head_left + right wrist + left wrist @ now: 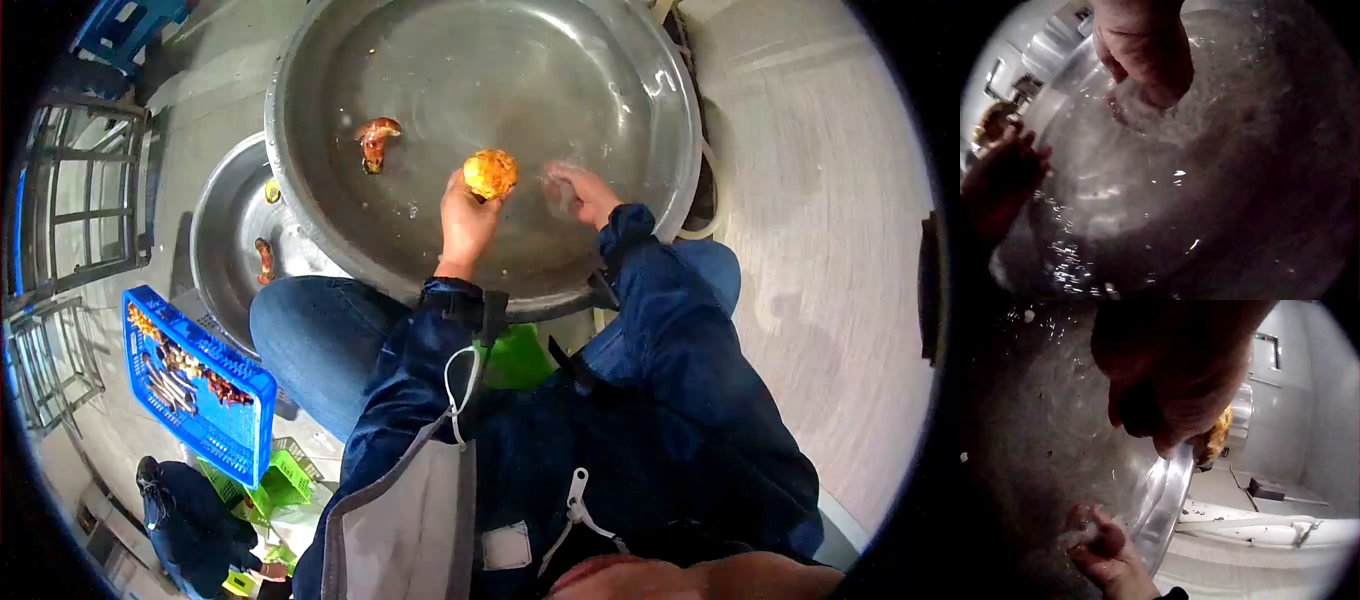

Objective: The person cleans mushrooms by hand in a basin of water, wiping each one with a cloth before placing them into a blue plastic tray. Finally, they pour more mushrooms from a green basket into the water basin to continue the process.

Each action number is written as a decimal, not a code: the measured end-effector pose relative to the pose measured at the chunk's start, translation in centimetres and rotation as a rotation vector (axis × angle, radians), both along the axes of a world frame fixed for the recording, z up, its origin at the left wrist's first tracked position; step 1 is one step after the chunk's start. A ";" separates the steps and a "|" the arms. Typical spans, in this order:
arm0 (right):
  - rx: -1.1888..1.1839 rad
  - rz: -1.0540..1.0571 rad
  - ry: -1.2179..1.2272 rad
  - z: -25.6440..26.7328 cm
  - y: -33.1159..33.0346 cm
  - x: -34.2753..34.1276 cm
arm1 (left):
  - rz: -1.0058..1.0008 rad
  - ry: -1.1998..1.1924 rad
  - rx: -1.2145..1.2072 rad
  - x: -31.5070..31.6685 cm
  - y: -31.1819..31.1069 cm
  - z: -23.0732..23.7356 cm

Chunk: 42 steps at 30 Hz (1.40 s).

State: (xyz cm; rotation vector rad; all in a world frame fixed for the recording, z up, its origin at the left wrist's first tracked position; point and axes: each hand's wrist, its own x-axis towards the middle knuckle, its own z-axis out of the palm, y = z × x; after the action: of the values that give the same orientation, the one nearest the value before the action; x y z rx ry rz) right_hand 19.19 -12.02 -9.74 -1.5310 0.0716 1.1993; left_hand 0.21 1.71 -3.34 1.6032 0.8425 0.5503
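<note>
Workpiece: one rounded orange-yellow piece (490, 173), apparently a mushroom, near the centre of the head frame, above the water (440, 60). The left hand (466, 228) grips it from below, fingers bent around it. To its right, the right hand (585, 193) is partly in the water, fingers loosely bent and apart from the workpiece; splashing blurs the fingertips, and no item is visible in them.

Both hands work over the large metal basin (680, 120), upper centre. A red-brown piece (375, 142) lies left of the workpiece in this basin. At centre left stands a smaller basin (218, 215); at lower left, a blue crate (265, 420) contains sorted pieces.

Step in hand (judged): rinsing single pieces by hand. The next move probably calls for maintaining the left grip while the right hand brings water to the surface.
</note>
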 end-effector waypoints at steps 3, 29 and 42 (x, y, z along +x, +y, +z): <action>0.353 -0.033 0.075 9.6 3.9 -3.6 | 0.033 0.068 -0.073 -0.1 -0.2 -0.3; 0.125 0.629 -0.415 20.0 2.4 -4.3 | -0.147 -0.259 -0.074 0.5 -3.0 2.2; 0.191 0.584 -0.209 18.4 2.9 -4.1 | -0.018 -0.281 -0.114 0.7 -3.1 2.6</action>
State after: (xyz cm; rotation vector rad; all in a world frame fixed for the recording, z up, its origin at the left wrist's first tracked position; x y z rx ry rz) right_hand 15.08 -9.09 8.63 -1.5429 -0.6508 1.4347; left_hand 0.88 -1.40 -0.78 1.3891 0.6370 0.6846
